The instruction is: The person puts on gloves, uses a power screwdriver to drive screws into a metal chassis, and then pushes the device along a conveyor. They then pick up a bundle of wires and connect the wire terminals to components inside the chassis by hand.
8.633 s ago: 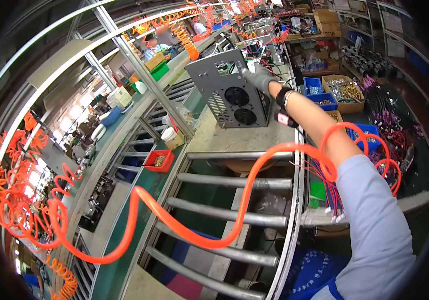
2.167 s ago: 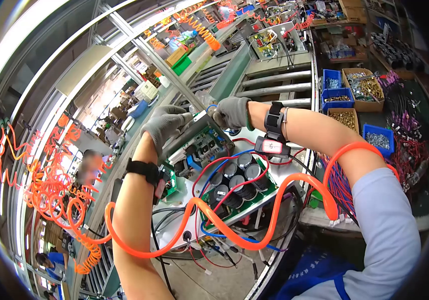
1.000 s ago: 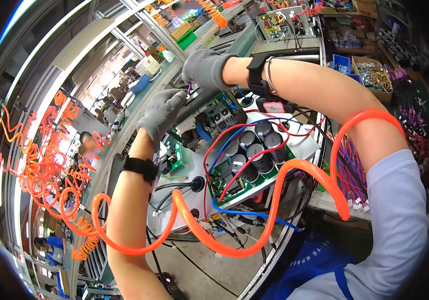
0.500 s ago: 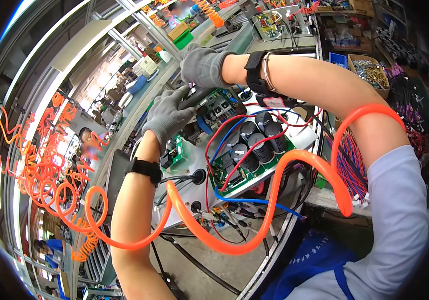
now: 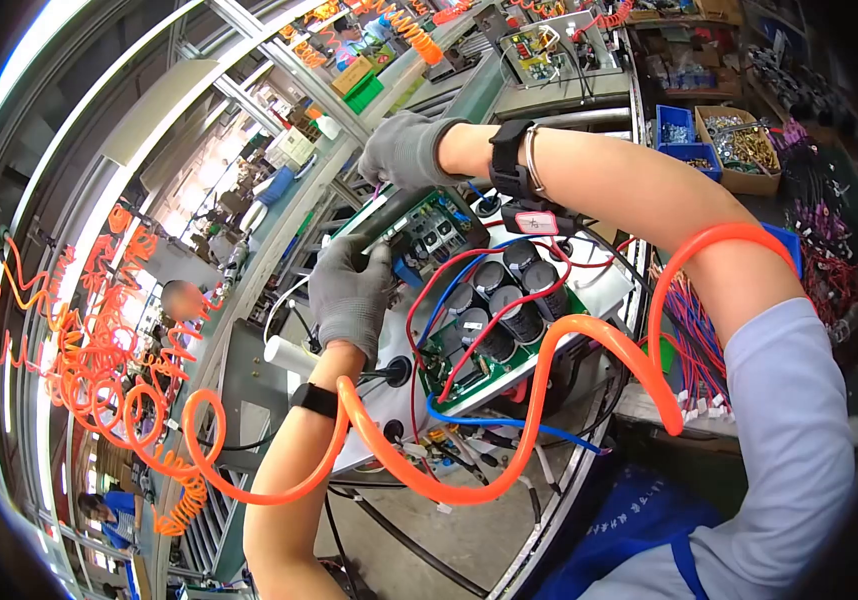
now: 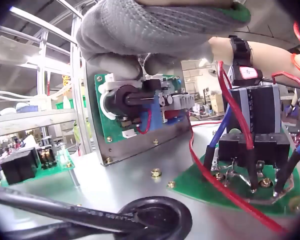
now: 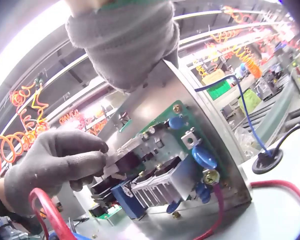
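Observation:
An upright metal panel point(image 7: 210, 120) carries a green circuit board point(image 7: 177, 127) with blue parts and a finned heatsink. Thumb and fingertips of my gloved left hand point(image 5: 351, 295) pinch a small whitish part point(image 7: 111, 162) at the board's edge; in the left wrist view the hand point(image 6: 160, 27) covers the board's top. My right hand point(image 5: 409, 150), also gloved, is bent over the panel's upper edge; its fingertips are hidden behind the panel in the right wrist view, where the hand point(image 7: 127, 45) shows above. A purple wire shows just below it in the head view.
Black capacitors point(image 5: 514, 300) stand on another green board point(image 5: 469, 385), with red and blue wires around them. An orange coiled hose point(image 5: 429, 488) crosses in front of both forearms. A white cylinder point(image 5: 289, 355) lies left of the left wrist. Bins of screws point(image 5: 739, 150) stand at right.
My left hand has come down from the panel's upper edge to the board's left side, its fingers now drawn together. My right hand stays at the upper edge. The white cylinder has come into view.

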`<state>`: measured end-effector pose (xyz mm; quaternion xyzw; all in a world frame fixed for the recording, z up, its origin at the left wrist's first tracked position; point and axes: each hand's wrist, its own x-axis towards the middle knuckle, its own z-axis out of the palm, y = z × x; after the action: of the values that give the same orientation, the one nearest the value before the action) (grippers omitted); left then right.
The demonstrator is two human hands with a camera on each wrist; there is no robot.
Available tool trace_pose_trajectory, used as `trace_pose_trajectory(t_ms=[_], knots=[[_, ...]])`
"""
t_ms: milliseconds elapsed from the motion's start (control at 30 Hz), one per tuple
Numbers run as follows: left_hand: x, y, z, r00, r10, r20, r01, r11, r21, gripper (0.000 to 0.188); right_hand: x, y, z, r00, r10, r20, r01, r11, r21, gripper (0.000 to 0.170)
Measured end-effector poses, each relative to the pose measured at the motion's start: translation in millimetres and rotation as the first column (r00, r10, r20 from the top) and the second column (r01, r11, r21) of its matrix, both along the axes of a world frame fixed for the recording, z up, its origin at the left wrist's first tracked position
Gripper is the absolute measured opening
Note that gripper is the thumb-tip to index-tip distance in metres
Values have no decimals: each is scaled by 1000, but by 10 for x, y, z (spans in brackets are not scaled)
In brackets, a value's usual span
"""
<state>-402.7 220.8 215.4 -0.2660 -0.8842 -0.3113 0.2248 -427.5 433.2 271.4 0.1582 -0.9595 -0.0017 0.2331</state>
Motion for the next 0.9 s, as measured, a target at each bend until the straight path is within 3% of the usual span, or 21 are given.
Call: trace_pose_trajectory(t_ms=[100,233,300,467,567,667,767,800,833,900], knots=[[-77,58,-43,997,-14,-79,13,1000,-12,31,53,-54,61,999,51,2,-51,995,88,22],[-53,235,86,982,-32,185,3,988,156,31,2,30,-26,957,279,-85,-287,953,-100,18],[-20,270,128,932,-49,359,-70,947,313,36,-53,42,-55,963,266,-48,-270,953,-138,14],[59,259,135,862,-109,494,-157,870,467,27,-39,42,-101,962,269,-52,-274,953,-131,13],[-46,247,138,689,-437,578,-77,749,658,22,4,37,-99,946,313,-90,-323,936,-141,13],[56,312,151,702,-381,601,-97,786,611,14,-27,42,-76,961,277,5,-271,946,-180,18],[255,205,178,797,-270,540,-53,859,509,16,278,109,-97,980,98,-172,-151,930,-335,30],[240,98,165,830,-251,499,-31,871,490,17,444,202,-53,986,87,-142,-138,905,-402,36],[258,6,180,859,-236,455,-9,881,473,19,424,321,-105,980,88,-176,-165,855,-492,32],[392,-136,251,874,-162,459,-26,926,378,20,512,590,-197,990,67,-120,-117,873,-474,32]])
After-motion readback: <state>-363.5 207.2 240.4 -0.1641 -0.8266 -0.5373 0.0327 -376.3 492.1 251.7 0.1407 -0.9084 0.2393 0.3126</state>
